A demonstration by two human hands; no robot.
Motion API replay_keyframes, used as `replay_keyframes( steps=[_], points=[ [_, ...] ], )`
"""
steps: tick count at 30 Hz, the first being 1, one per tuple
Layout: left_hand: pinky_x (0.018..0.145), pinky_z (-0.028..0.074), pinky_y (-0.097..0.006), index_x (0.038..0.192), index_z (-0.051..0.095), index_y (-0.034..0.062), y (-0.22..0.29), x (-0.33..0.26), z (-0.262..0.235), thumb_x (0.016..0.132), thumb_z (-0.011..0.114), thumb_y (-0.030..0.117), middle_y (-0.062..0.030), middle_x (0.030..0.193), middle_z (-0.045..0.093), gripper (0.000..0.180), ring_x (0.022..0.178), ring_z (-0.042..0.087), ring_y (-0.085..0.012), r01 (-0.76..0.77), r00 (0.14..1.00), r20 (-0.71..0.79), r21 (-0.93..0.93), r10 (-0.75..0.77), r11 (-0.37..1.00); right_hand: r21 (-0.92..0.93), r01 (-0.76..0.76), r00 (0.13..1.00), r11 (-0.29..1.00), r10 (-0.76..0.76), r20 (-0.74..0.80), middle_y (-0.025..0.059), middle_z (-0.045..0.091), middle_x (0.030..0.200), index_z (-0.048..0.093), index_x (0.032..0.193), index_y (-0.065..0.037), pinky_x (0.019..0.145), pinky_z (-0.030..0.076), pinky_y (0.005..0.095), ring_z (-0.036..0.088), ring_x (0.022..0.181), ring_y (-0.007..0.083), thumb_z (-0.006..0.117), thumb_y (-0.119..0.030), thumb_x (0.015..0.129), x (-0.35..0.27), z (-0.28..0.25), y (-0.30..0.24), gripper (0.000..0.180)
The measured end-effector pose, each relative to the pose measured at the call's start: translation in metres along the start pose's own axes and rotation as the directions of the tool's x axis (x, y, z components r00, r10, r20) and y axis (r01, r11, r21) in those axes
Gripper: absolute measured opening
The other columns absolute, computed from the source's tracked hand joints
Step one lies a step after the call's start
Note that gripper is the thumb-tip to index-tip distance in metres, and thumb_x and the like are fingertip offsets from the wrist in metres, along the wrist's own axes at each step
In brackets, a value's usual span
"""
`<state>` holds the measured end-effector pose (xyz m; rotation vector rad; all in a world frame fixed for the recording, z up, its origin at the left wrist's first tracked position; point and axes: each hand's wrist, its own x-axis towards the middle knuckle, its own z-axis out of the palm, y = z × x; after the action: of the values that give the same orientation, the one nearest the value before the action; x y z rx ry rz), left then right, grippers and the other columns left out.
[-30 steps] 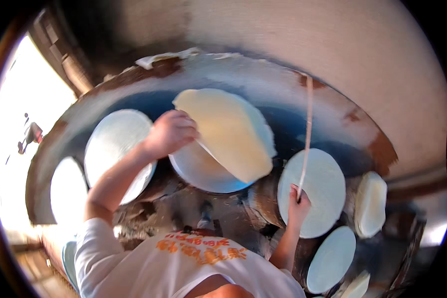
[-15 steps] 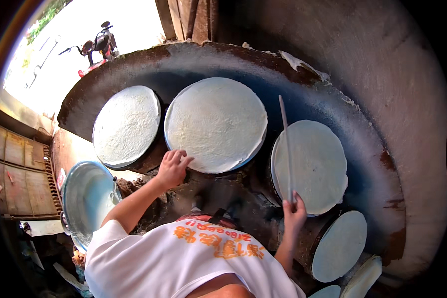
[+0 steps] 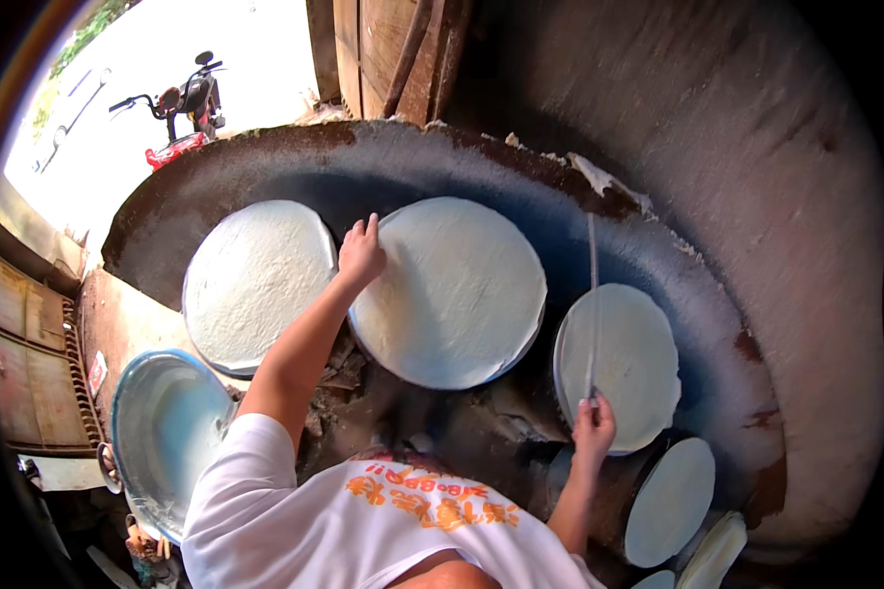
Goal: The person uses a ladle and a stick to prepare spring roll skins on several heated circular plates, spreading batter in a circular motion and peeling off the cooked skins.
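My left hand [image 3: 362,252] is at the upper left rim of the middle round flatbread [image 3: 452,294], fingers stretched out and nothing visible in them. That thin, pale sheet covers a round griddle. To its left lies another pale flatbread [image 3: 255,285] with a bumpy surface. My right hand [image 3: 594,432] is closed around the lower end of a long thin stick [image 3: 593,304]. The stick points away from me, passing over the left part of the right-hand flatbread [image 3: 629,363].
A blue-rimmed basin [image 3: 167,432] with pale liquid stands at my left. More pale rounds [image 3: 670,501] and a folded sheet [image 3: 714,555] lie at the lower right. A curved, soot-stained ledge [image 3: 295,157] runs behind the griddles. Outside, a two-wheeler [image 3: 194,103] is parked.
My left hand has moved up along the middle flatbread's left side, from its lower edge to its upper left rim. My right hand still holds the stick. The view has shifted slightly.
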<state>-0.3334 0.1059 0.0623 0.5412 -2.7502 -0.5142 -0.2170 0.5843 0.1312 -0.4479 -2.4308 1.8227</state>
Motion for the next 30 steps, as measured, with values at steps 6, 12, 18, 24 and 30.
replay_keyframes(
  steps=[6, 12, 18, 24, 30],
  points=[
    [0.085, 0.049, -0.044, 0.122, 0.056, 0.015, 0.026, 0.022, 0.012, 0.082, 0.048, 0.014, -0.0144, 0.113, 0.06, 0.041, 0.101, 0.06, -0.0342, 0.117, 0.993, 0.011, -0.092, -0.116, 0.989, 0.099, 0.022, 0.997, 0.995, -0.03, 0.076, -0.0037, 0.051, 0.07, 0.06, 0.116, 0.001, 0.051, 0.035, 0.0191, 0.043, 0.057, 0.0036, 0.065, -0.014, 0.086, 0.011, 0.009, 0.003, 0.033],
    [0.078, 0.05, -0.043, 0.089, 0.069, 0.0084, 0.008, 0.047, 0.011, 0.08, 0.053, 0.019, -0.016, 0.09, 0.065, 0.021, 0.092, 0.062, -0.0354, 0.325, 0.945, 0.063, -0.111, -0.32, 0.939, 0.259, 0.098, 0.994, 0.961, -0.105, 0.015, -0.0052, 0.045, 0.065, 0.058, 0.117, 0.0, 0.041, 0.025, 0.0174, 0.034, 0.048, 0.0014, 0.061, -0.01, 0.089, 0.047, 0.046, -0.045, 0.03],
    [0.075, 0.048, -0.045, 0.087, 0.061, 0.0079, 0.06, 0.027, -0.012, 0.088, 0.051, 0.02, -0.0148, 0.092, 0.06, 0.016, 0.086, 0.06, -0.034, 0.04, 0.962, -0.256, -0.219, -0.096, 0.975, 0.255, 0.234, 0.966, 0.938, -0.253, 0.044, -0.0042, 0.048, 0.066, 0.059, 0.117, -0.001, 0.042, 0.025, 0.0175, 0.034, 0.05, 0.0015, 0.063, -0.01, 0.086, 0.073, 0.035, -0.059, 0.033],
    [0.068, 0.049, -0.042, 0.087, 0.058, 0.0087, 0.125, -0.014, -0.097, 0.087, 0.057, 0.018, -0.0102, 0.089, 0.058, 0.009, 0.079, 0.059, -0.0326, -0.07, 0.913, -0.405, -0.28, -0.052, 0.957, 0.242, 0.1, 0.992, 0.965, -0.115, 0.048, -0.0036, 0.047, 0.066, 0.057, 0.116, 0.0, 0.04, 0.026, 0.0166, 0.036, 0.048, 0.0012, 0.061, -0.011, 0.088, 0.058, 0.019, -0.036, 0.029],
    [0.061, 0.048, -0.038, 0.088, 0.057, 0.0054, 0.184, -0.083, -0.164, 0.081, 0.062, 0.004, -0.0112, 0.087, 0.058, 0.009, 0.074, 0.06, -0.0322, -0.311, 0.87, -0.475, -0.317, 0.134, 0.896, 0.11, 0.095, 0.994, 0.989, -0.1, 0.044, -0.005, 0.044, 0.063, 0.062, 0.097, -0.003, 0.047, 0.03, 0.0223, 0.037, 0.052, 0.0046, 0.072, -0.017, 0.08, 0.071, 0.028, -0.021, 0.024]
  ],
)
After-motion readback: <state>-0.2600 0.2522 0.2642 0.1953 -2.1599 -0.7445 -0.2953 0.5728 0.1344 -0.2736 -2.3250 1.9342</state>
